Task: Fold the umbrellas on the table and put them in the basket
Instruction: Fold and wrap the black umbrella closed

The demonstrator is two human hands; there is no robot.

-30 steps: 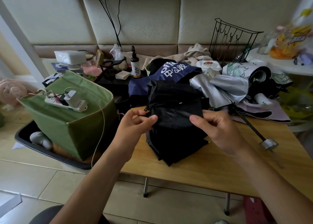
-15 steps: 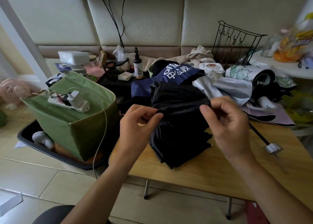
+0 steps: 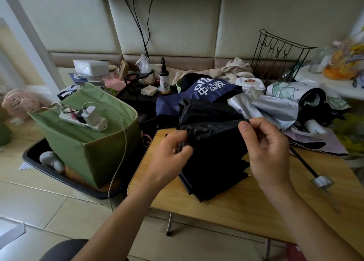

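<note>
A black umbrella (image 3: 214, 152), its canopy gathered in pleats, lies on the wooden table (image 3: 246, 205) in front of me. My left hand (image 3: 171, 158) pinches the cloth at its left edge. My right hand (image 3: 266, 148) pinches a fold at its upper right edge between thumb and forefinger. Behind it lie a navy umbrella (image 3: 201, 92) with white lettering, a silver umbrella (image 3: 275, 111) with a black shaft and metal handle (image 3: 322, 182), and a white patterned umbrella (image 3: 307, 95). The green fabric basket (image 3: 94, 150) stands left of the table.
A white power strip with a charger (image 3: 84, 118) rests across the basket's top, its cable hanging down. The basket sits in a black tray (image 3: 65, 178) on the floor. A dark bottle (image 3: 164, 79), tissue box, wire rack (image 3: 279, 57) and cloths crowd the back.
Both hands have shifted along the black umbrella's canopy, regripping its folds; the right hand rose to the upper right edge. The view moved closer and slightly down.
</note>
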